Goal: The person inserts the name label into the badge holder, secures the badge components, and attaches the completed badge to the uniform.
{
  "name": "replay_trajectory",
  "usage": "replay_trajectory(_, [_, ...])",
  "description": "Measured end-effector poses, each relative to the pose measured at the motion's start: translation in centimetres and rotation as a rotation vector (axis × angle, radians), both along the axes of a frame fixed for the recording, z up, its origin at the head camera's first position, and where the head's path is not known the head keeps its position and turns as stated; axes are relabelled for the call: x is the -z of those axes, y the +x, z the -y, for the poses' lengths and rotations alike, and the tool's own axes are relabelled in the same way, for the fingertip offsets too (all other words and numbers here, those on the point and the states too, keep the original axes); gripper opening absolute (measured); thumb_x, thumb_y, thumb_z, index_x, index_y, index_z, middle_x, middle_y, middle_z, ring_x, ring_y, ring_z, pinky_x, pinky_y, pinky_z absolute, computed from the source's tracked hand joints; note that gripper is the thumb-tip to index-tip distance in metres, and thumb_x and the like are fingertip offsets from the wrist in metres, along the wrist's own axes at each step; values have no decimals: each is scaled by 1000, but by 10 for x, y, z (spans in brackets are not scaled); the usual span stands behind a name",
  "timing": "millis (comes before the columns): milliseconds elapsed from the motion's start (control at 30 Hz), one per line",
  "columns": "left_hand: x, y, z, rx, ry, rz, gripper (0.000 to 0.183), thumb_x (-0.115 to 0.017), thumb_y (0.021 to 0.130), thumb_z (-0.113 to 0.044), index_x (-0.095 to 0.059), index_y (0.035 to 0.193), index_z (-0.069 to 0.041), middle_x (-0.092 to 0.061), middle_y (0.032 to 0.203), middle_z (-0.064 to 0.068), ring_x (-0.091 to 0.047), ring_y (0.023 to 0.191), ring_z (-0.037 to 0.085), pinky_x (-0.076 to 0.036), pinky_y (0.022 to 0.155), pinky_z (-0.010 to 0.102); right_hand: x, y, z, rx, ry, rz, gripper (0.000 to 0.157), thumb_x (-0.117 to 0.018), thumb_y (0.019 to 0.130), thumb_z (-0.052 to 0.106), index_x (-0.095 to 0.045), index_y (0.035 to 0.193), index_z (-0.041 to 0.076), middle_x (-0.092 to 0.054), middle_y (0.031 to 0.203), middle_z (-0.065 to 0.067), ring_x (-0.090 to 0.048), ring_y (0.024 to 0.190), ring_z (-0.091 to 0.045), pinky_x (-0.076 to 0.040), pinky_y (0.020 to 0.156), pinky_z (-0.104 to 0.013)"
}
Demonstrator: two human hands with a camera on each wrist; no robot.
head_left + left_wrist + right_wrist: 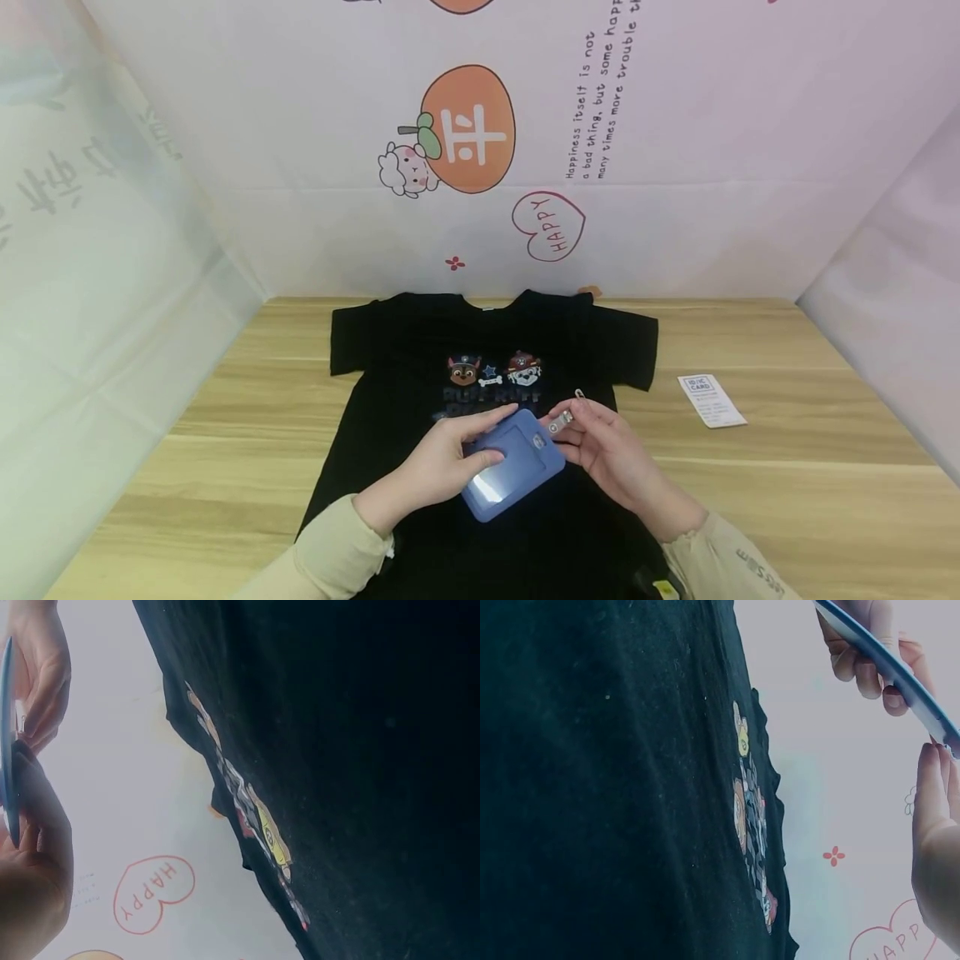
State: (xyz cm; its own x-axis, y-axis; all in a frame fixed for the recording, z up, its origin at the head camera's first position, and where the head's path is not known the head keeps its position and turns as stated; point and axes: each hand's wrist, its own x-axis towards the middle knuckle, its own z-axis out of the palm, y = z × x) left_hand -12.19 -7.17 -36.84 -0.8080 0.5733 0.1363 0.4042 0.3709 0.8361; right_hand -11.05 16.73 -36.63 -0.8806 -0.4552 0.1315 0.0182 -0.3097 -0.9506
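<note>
My left hand (442,467) holds a blue plastic card holder (513,483), thumb across its front and fingers at the upper edge and behind. The holder is tilted above the shirt, with its slotted end toward the right. My right hand (615,454) pinches a small badge clip (559,423) with a metal part beside that slotted end. Whether the clip's strap passes through the slot cannot be made out. Both wrist views show the card holder (8,742) nearly edge-on, with the holder (889,660) between the hands.
Beneath the hands a black T-shirt (405,350) with cartoon dogs printed on it lies spread on the wooden table (225,467). A white ID/IC card (712,402) lies right of the shirt. Printed white sheeting (315,167) stands behind the table and along both sides.
</note>
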Motion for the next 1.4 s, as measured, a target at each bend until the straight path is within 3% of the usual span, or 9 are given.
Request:
replay_trajectory(300, [2,0,-1,-7,50,34,47,-61,92,-11,-50,138,-15,-58,132,8,-62,98,17,-51,79,23,0,0,0,2,22,5,32,-30,105,23,-62,103,19,-65,104,5,-65,93,-10,-54,84,-25])
replay_trajectory(567, [2,0,-2,-23,97,74,42,-61,91,-8,-57,132,-15,-61,129,7,-62,104,16,-52,84,24,0,-1,1,-46,-24,8,32,-31,105,21,-62,102,17,-67,102,4,-65,92,-9,-54,84,-25])
replay_trajectory(900, [0,3,-1,-25,125,71,41,-62,90,-6,-57,131,-11,-61,128,8,-62,102,16,-51,81,20,1,-1,1,-47,-16,5,31,-31,105,22,-61,102,16,-67,101,5,-66,92,-8,-54,84,-26])
replay_trajectory(1133, [1,4,-1,-26,137,82,41,-62,90,-5,-57,131,-10,-61,129,8,-62,102,15,-51,79,21,-1,-2,1,-22,40,20,29,-33,104,24,-60,102,16,-66,101,5,-65,90,-8,-55,82,-25])
replay_trajectory(1400, [0,4,0,-14,169,86,41,-62,90,-5,-57,130,-8,-62,126,11,-63,100,15,-52,78,22,0,-3,2,26,193,25,27,-36,104,27,-60,100,16,-65,98,4,-66,89,-9,-55,81,-26])
